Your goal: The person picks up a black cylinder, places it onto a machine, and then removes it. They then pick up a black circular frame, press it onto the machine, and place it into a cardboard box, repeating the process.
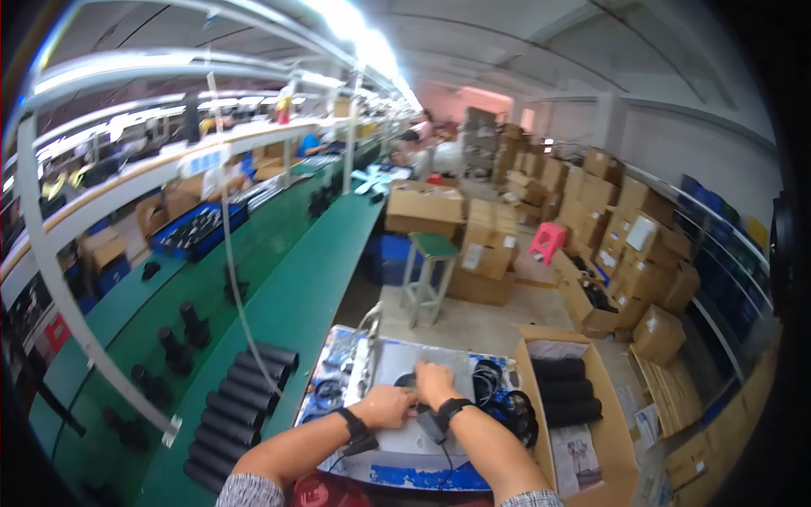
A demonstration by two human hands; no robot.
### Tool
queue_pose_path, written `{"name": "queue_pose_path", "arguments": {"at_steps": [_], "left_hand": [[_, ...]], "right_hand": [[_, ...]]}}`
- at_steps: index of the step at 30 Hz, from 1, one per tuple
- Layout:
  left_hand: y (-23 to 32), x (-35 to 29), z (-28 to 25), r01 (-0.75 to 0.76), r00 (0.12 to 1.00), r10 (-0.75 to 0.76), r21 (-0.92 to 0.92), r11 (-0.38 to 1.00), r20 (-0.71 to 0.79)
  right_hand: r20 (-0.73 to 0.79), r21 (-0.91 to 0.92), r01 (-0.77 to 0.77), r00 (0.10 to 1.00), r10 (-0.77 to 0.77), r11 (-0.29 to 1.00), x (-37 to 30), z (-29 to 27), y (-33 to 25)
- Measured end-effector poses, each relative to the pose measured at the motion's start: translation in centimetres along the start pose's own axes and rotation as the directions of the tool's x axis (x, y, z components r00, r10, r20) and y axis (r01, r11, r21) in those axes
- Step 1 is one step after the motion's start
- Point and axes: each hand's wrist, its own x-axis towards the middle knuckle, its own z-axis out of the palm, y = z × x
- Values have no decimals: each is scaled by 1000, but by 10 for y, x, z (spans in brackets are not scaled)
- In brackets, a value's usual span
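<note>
My left hand (389, 406) and my right hand (435, 384) meet over a grey metal plate (405, 353) on the small bench in front of me. Both have their fingers curled in, close together. A small dark round piece (406, 381) shows beside the fingertips; the fingers cover most of it, and its kind cannot be made out. Black rings (488, 380) and dark coiled parts (514, 414) lie just right of my right hand. More dark rings (325, 390) sit on the blue-and-white bench top left of my left hand.
Black tubes (241, 397) lie in a row on the green conveyor belt (312, 283) at left. An open carton (621, 422) of black cylinders stands at right. Beyond are a green-topped stool (434, 246), stacked cartons (481, 245) and a pink stool (548, 241). A white cord (232, 262) hangs over the belt.
</note>
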Motion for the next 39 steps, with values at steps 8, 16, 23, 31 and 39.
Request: {"name": "queue_pose_path", "arguments": {"at_steps": [8,16,23,31,39], "left_hand": [[-15,-2,18,-4,997,4,-2,1000,-74],[26,-226,-16,216,801,-342,-296,930,-492],[-8,-458,-18,696,709,-687,3,718,-161],[-9,-502,-1,763,599,-798,347,545,-64],[67,-413,-129,655,754,-654,-118,746,54]], "right_hand": [[34,-46,-33,999,34,998,7,-10,-6],[-437,506,285,898,-43,814,-73,-6,36],[-113,944,43,973,201,326,-164,37,51],[-299,907,234,943,145,351,-173,34,39],[-214,811,275,961,-175,516,-202,-19,-26]]}}
